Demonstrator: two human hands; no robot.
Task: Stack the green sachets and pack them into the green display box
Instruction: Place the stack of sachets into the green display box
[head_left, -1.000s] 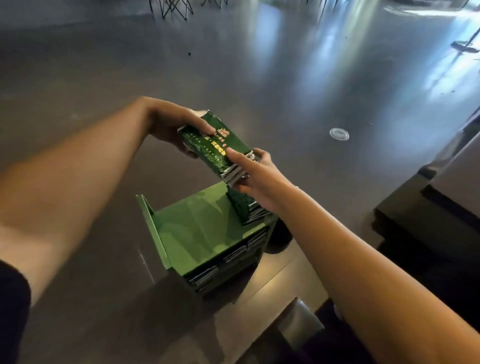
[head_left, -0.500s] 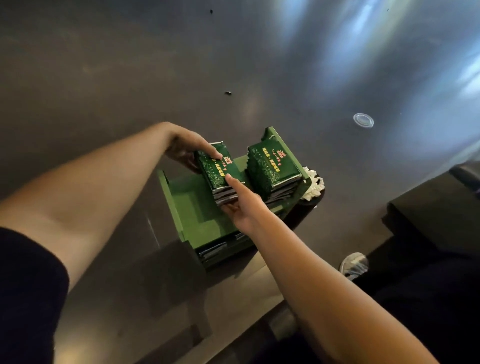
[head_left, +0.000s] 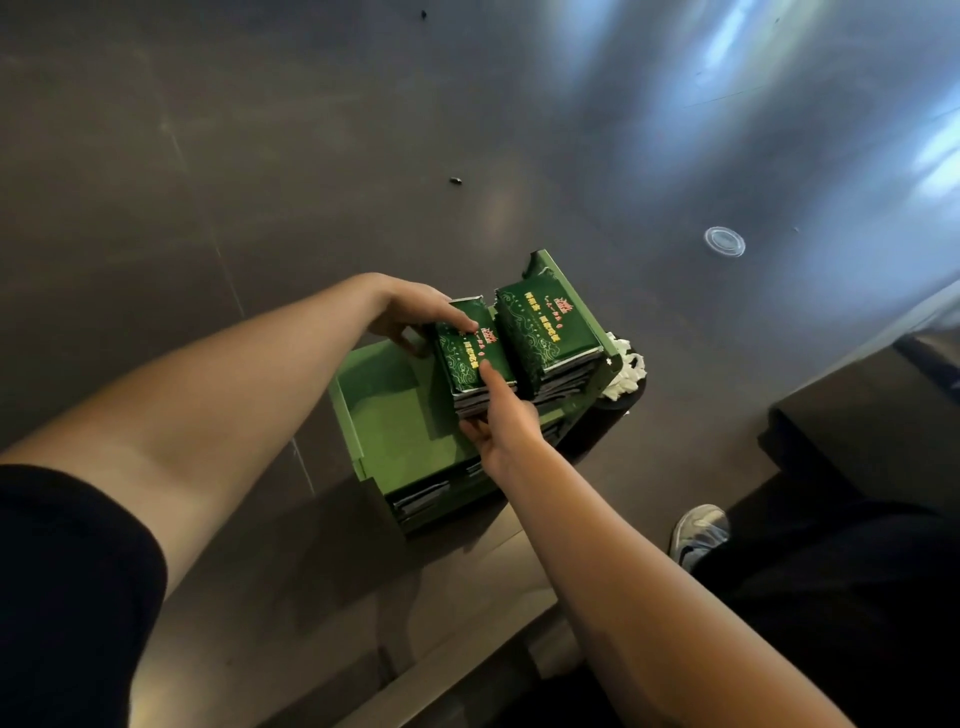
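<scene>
**In the box: second stack of sachets going down beside the first**

On the dark floor (head_left: 260, 156) stands the green display box (head_left: 384, 415), open at the top, with its left half bare. Against its far right wall sits one finished stack of sachets (head_left: 545, 332), upright and squared. Just left of it, touching or nearly so, is a second stack (head_left: 467, 358), held between both hands. The left hand (head_left: 410, 317) curls over the far end, fingers on the top sachet and thumb down the left side. The right hand (head_left: 498, 426) clasps the near end, one finger lying on top and the rest under or against the edge. Whether this stack already rests on the box floor cannot be told.

By my judgement the task is under halfway: one stack placed, one being seated, and room left for more on the left. More sachets (head_left: 421, 501) show through the near front of the box, lower down.

Around it: a shoe (head_left: 698, 532) to the near right, a white crumpled thing (head_left: 626, 371) just behind the right wall of the box, a clear round lid (head_left: 724, 242) well apart on the far right, and a small dark speck (head_left: 456, 180) beyond. Nothing blocks the bare left half.
</scene>
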